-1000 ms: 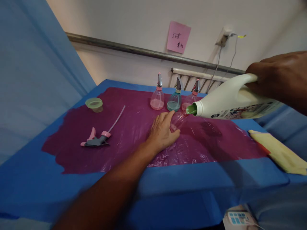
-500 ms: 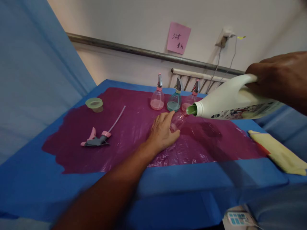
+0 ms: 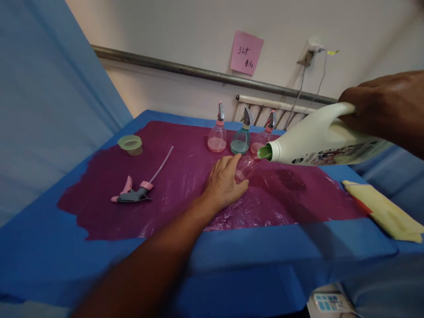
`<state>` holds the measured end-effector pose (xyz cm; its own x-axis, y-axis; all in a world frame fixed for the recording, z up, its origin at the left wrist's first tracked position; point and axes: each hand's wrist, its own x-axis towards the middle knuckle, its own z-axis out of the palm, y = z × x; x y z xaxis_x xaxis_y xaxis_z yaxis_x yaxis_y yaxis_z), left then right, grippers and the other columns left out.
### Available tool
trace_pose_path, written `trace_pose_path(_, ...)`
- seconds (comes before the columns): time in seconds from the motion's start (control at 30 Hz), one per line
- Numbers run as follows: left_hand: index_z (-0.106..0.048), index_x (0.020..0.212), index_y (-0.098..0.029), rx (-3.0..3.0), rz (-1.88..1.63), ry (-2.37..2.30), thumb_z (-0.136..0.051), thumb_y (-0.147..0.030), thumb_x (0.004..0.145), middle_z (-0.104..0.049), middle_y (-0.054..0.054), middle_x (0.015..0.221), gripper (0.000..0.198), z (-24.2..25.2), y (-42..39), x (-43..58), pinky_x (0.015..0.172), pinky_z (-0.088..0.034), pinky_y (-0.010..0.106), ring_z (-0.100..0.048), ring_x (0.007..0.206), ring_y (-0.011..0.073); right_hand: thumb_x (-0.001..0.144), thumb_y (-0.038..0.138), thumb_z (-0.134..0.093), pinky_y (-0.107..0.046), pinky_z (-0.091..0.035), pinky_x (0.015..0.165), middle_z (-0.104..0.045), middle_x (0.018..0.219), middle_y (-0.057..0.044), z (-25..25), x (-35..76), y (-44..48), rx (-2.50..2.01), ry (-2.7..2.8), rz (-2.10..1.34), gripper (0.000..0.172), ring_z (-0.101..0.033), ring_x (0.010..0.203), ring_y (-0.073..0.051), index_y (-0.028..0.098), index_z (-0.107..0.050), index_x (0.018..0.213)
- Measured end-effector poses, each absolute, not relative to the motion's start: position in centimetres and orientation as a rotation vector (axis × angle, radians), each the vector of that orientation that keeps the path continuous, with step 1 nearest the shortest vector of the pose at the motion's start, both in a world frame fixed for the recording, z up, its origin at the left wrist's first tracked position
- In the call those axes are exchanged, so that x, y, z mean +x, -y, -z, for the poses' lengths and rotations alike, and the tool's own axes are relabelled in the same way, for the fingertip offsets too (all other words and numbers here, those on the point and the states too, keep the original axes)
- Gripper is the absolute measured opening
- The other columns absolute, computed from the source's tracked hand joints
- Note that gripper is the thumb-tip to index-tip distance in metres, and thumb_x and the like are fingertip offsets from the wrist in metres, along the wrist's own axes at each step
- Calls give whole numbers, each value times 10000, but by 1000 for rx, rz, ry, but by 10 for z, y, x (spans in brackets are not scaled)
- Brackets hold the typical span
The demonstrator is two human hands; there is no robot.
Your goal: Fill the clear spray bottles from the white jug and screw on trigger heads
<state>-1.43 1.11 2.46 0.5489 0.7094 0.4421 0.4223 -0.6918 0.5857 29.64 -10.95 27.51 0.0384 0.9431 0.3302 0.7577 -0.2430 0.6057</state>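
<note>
One cream jug (image 3: 308,141), above the right side of the maroon sheet (image 3: 185,216): long axis nearly level, open mouth pointing left; green shows inside the mouth, fill level hidden. Right hand (image 3: 380,104): closed around its handle. One clear bottle (image 3: 247,167), headless, at the jug's mouth: tilted, neck up and rightward; contents unclear. Left hand (image 3: 225,179): thumb and fingers gripping this bottle. Behind, three spray bottles with heads fitted, in a row: two holding pink liquid (image 3: 217,143), the middle one teal (image 3: 240,145). Leftward, one loose spray head (image 3: 134,195), tube attached; one green-rimmed tub (image 3: 130,143), contents unclear. Far right, one yellow cloth (image 3: 384,210).
</note>
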Motion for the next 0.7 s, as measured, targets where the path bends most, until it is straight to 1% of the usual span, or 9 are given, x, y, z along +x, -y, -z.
trace_pose_path(0.13, -530, 1757, -251, 2369, -946, -921, -829, -313, 933, -670, 136, 1592, 879, -24, -11, -14, 1323, -545, 567, -659, 1471, 366, 1188, 636, -179, -433, -253, 717, -732, 1019, -180, -276, 296, 108, 2041, -1753, -999, 635, -651, 923, -348, 273, -686, 1074)
trace_pose_path(0.27, -533, 1755, -269, 2358, -934, -929, -826, -318, 941, -669, 124, 1585, 866, -26, -10, -14, 1319, -546, 557, -656, 1470, 360, 1187, 626, -236, -439, -225, 715, -728, 992, -169, -276, 297, 107, 2051, -1725, -1013, 596, -637, 886, -330, 275, -701, 1066)
trace_pose_path(0.47, -543, 1755, -241, 2354, -928, -941, -830, -322, 936, -669, 136, 1600, 872, -27, -10, -14, 1320, -546, 539, -662, 1470, 363, 1184, 556, -265, -420, -268, 716, -745, 1038, -168, -276, 296, 109, 2038, -1759, -1012, 520, -661, 950, -354, 279, -695, 1086)
trace_pose_path(0.57, -540, 1757, -235, 2358, -930, -942, -828, -319, 934, -670, 134, 1600, 876, -25, -10, -14, 1319, -545, 531, -661, 1471, 358, 1191, 567, -239, -419, -263, 702, -741, 1018, -167, -276, 296, 109, 2042, -1727, -1011, 543, -643, 913, -337, 279, -681, 1063)
trace_pose_path(0.7, -539, 1750, -252, 2358, -939, -935, -822, -319, 933, -677, 129, 1587, 867, -25, -10, -14, 1316, -543, 551, -659, 1469, 362, 1201, 629, -176, -425, -261, 697, -757, 1017, -181, -278, 297, 108, 2029, -1759, -1018, 655, -632, 901, -344, 283, -717, 1071)
